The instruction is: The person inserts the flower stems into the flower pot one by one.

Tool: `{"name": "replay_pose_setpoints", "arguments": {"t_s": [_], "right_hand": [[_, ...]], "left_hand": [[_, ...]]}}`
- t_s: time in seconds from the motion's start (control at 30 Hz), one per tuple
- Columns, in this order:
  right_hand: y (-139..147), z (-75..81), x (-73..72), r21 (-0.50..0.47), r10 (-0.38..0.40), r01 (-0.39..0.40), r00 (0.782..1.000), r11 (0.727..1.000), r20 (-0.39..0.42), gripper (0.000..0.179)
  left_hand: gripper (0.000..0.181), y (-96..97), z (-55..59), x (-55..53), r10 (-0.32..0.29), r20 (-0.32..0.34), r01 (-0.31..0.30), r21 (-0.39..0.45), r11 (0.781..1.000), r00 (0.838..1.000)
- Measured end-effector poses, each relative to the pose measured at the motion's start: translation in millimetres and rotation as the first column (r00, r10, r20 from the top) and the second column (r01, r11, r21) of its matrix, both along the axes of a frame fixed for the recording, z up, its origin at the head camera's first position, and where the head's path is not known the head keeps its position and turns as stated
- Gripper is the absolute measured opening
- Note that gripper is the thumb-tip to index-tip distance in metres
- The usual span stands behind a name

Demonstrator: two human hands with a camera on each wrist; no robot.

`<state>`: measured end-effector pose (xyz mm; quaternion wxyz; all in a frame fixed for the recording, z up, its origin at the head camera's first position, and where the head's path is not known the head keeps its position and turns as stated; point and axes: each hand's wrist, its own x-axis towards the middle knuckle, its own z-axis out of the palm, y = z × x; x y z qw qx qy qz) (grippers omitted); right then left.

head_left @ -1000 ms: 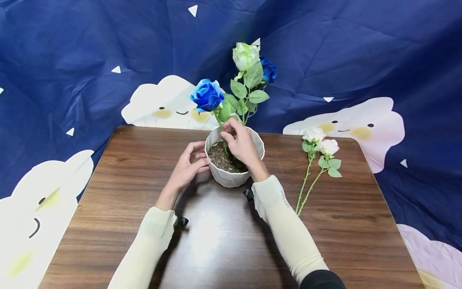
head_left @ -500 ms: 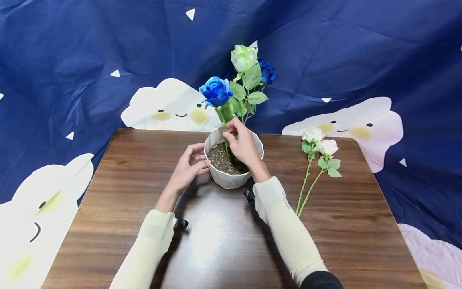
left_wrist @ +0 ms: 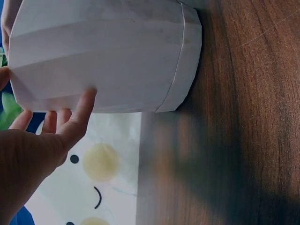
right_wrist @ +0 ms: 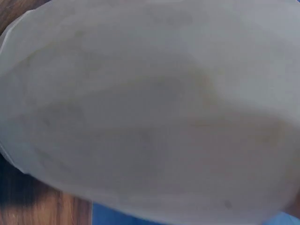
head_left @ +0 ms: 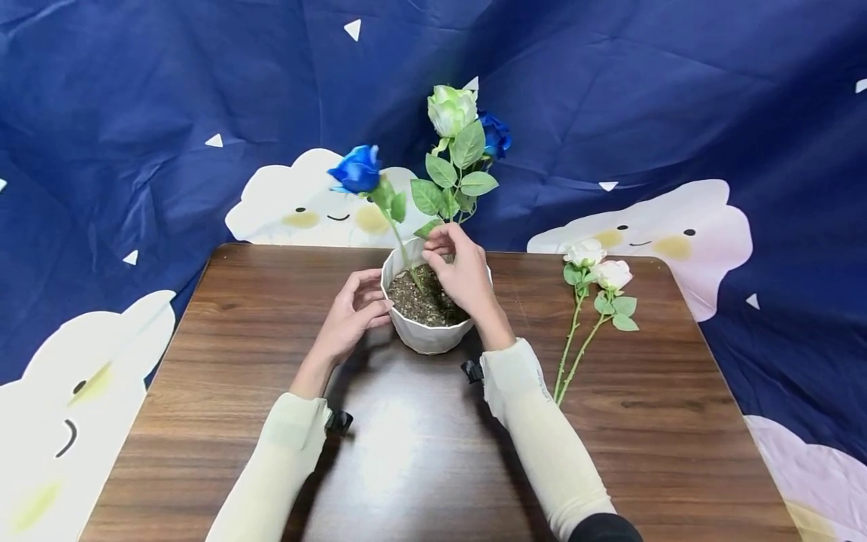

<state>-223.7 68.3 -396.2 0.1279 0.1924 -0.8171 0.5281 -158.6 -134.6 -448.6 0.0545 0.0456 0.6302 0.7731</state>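
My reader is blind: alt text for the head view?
A blue rose leans in a white faceted pot, pale-green and blue roses behind; a person's left hand touches the pot, right hand above it. Two whitish roses lie on the brown wooden table.

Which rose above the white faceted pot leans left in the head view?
The bright blue rose standing apart; the pale green-white rose and darker blue rose cluster together, farther right.
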Motion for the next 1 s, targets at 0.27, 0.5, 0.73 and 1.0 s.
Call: {"name": "replay_pose_setpoints", "arguments": {"t_s": [0.27,0.5,0.73,1.0], "right_hand": [[29,4.9,5.2,-0.159,-0.040,0.048,0.998,0.986,0.052,0.021],[55,6.4,6.0,-0.313,-0.033,0.053,0.997,0.948,0.069,0.023],[82,2.2,7.6,-0.366,-0.078,0.116,0.990,0.924,0.115,0.028],[117,-3.6,10.5,-0.416,-0.145,0.220,0.968,0.882,0.205,0.028]], "left_hand": [[0.060,0.2,-0.1,0.8,0.003,0.013,-0.003,0.014,1.000,1.000],[0.061,0.5,-1.2,1.7,0.005,0.017,-0.005,0.013,1.000,1.000],[0.060,1.1,0.7,2.3,0.004,0.021,-0.004,0.008,1.000,1.000],[0.060,1.5,1.0,0.5,0.005,0.016,-0.005,0.002,1.000,1.000]]}}
